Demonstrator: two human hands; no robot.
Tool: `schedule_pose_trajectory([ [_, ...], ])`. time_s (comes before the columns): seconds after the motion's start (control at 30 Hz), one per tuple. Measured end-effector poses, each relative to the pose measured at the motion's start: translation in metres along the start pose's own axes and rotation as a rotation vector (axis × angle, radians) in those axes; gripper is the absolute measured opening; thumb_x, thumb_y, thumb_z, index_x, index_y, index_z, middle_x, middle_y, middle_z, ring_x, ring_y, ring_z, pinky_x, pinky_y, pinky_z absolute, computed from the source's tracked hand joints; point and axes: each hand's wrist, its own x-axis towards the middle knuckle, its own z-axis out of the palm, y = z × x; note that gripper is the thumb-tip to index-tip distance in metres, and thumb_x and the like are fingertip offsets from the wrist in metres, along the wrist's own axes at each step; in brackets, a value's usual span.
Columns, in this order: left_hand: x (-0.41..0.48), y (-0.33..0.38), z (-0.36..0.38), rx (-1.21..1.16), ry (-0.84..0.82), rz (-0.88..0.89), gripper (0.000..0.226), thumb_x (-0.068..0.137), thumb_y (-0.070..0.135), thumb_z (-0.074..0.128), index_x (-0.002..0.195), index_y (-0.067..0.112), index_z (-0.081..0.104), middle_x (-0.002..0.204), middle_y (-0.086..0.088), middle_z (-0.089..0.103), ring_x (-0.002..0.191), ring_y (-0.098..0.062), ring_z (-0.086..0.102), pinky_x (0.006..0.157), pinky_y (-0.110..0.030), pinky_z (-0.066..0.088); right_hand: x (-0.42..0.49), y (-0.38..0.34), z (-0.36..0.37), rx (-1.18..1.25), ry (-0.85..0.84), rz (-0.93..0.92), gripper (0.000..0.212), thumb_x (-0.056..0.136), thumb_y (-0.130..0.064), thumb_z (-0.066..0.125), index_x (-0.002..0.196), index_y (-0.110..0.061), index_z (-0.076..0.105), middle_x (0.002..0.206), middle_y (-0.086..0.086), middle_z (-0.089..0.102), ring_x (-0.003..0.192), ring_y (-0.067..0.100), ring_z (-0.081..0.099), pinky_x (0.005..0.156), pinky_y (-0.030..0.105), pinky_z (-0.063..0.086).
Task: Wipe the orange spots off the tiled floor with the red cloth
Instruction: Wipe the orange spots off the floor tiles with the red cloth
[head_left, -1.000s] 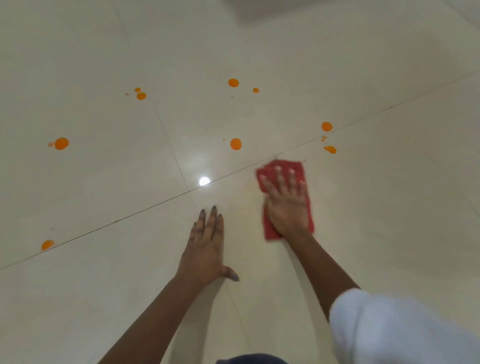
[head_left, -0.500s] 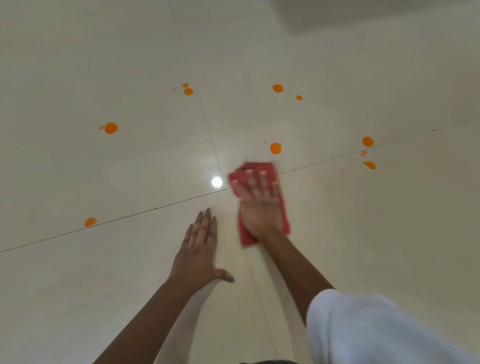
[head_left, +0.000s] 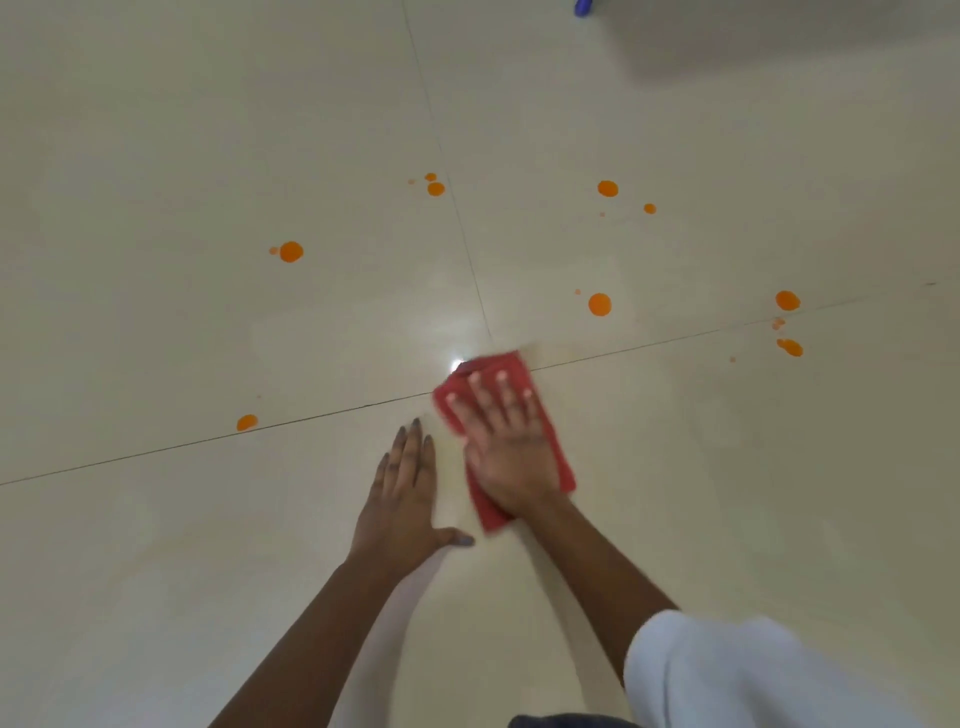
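Note:
My right hand (head_left: 506, 447) presses flat, fingers spread, on the folded red cloth (head_left: 558, 457), which lies on the cream tiled floor (head_left: 156, 545) over the crossing of the grout lines. My left hand (head_left: 402, 499) rests flat on the tile just left of it, holding nothing. Orange spots dot the floor: one (head_left: 599, 304) just beyond the cloth to the right, one (head_left: 291, 251) far left, one (head_left: 247, 422) near left by the grout line, a pair (head_left: 435, 188) farther off, two (head_left: 607, 188) at the back and a cluster (head_left: 787, 300) at the right.
A bright light glare (head_left: 456, 364) reflects off the tile at the cloth's far left corner. A small blue object (head_left: 582, 7) sits at the top edge. My white sleeve (head_left: 753, 675) fills the lower right corner.
My right hand has slid the cloth leftwards, from right of the tile crossing onto it, close to my left hand. The camera has swung, shifting the spots right in view.

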Motion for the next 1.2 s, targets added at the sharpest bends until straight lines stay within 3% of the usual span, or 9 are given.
schedule_pose_trajectory([
  [0.07, -0.016, -0.012, 0.006, 0.021, 0.010, -0.037, 0.124, 0.059, 0.080, 0.044, 0.145, 0.003, -0.001, 0.150, -0.013, -0.014, 0.140, -0.025, -0.015, 0.114, -0.042, 0.009, -0.027, -0.010, 0.008, 0.079, -0.023, -0.087, 0.063, 0.088, -0.038, 0.041, 0.145, -0.021, 0.022, 0.153, 0.007, 0.025, 0.142, 0.029, 0.018, 0.112, 0.051, 0.023],
  [0.2, -0.045, -0.040, 0.011, 0.015, -0.052, -0.119, 0.110, 0.069, 0.082, 0.027, 0.142, 0.000, 0.019, 0.150, -0.019, 0.016, 0.138, -0.027, 0.008, 0.106, -0.047, 0.025, -0.043, -0.012, 0.005, 0.169, 0.033, 0.169, 0.053, 0.080, -0.032, 0.042, 0.126, -0.009, 0.054, 0.139, 0.023, 0.044, 0.130, 0.037, 0.039, 0.108, 0.045, 0.032],
  [0.43, -0.090, -0.083, 0.002, -0.136, 0.065, -0.332, 0.129, 0.043, 0.097, -0.003, 0.139, 0.013, -0.021, 0.145, -0.002, -0.031, 0.135, -0.015, -0.028, 0.110, -0.028, -0.010, -0.046, -0.117, 0.006, 0.439, -0.159, -0.190, 0.039, 0.088, -0.018, 0.041, 0.121, -0.008, 0.059, 0.141, 0.006, 0.045, 0.134, 0.022, 0.036, 0.115, 0.021, 0.004],
  [0.5, -0.103, -0.099, -0.003, -0.192, 0.104, -0.412, 0.131, 0.040, 0.098, 0.001, 0.135, 0.013, -0.027, 0.143, 0.001, -0.035, 0.134, -0.013, -0.029, 0.109, -0.027, -0.011, -0.034, -0.136, -0.008, 0.717, -0.229, -0.113, 0.035, 0.095, -0.013, 0.043, 0.128, -0.011, 0.054, 0.138, -0.007, 0.042, 0.132, 0.004, 0.033, 0.108, 0.008, 0.015],
  [0.57, -0.115, -0.111, -0.007, -0.251, 0.130, -0.459, 0.133, 0.038, 0.099, 0.006, 0.135, 0.014, -0.028, 0.144, 0.004, -0.035, 0.134, -0.010, -0.029, 0.111, -0.027, -0.010, -0.017, -0.148, -0.021, 1.077, -0.316, 0.113, 0.024, 0.093, -0.008, 0.049, 0.111, -0.015, 0.063, 0.104, -0.006, 0.064, 0.092, 0.001, 0.061, 0.081, 0.015, 0.043],
  [0.63, -0.127, -0.123, -0.010, -0.301, 0.160, -0.492, 0.136, 0.038, 0.100, 0.009, 0.139, 0.015, -0.025, 0.145, 0.006, -0.033, 0.136, -0.008, -0.026, 0.113, -0.027, -0.007, 0.002, -0.158, -0.033, 1.379, -0.444, 0.289, 0.016, 0.088, -0.006, 0.054, 0.086, -0.017, 0.066, 0.073, -0.003, 0.063, 0.059, 0.006, 0.057, 0.062, 0.026, 0.042],
  [0.73, -0.136, -0.136, -0.019, -0.334, 0.180, -0.505, 0.140, 0.039, 0.098, 0.024, 0.143, 0.015, -0.019, 0.148, 0.004, -0.030, 0.138, -0.010, -0.024, 0.115, -0.029, -0.005, 0.030, -0.167, -0.042, 1.614, -0.606, 0.425, 0.013, 0.081, -0.009, 0.059, 0.081, -0.017, 0.070, 0.074, -0.001, 0.068, 0.067, 0.010, 0.062, 0.070, 0.025, 0.046],
  [0.93, -0.141, -0.155, -0.029, -0.264, 0.158, -0.493, 0.126, 0.065, 0.070, 0.061, 0.144, 0.009, -0.016, 0.147, -0.001, -0.031, 0.138, -0.017, -0.026, 0.116, -0.034, -0.007, 0.050, -0.171, -0.042, 0.575, -0.071, -0.175, 0.034, 0.086, -0.006, 0.043, 0.116, -0.002, 0.058, 0.120, 0.014, 0.056, 0.116, 0.031, 0.048, 0.096, 0.027, 0.037],
  [1.2, -0.135, -0.168, -0.026, -0.192, 0.105, -0.503, 0.126, 0.067, 0.070, 0.061, 0.143, 0.010, -0.019, 0.147, -0.005, -0.034, 0.137, -0.021, -0.030, 0.113, -0.035, -0.013, 0.043, -0.228, 0.027, -0.090, -0.111, -0.474, 0.050, 0.090, -0.041, 0.032, 0.139, -0.034, 0.037, 0.150, 0.010, 0.032, 0.138, 0.038, 0.025, 0.109, 0.056, 0.021],
])
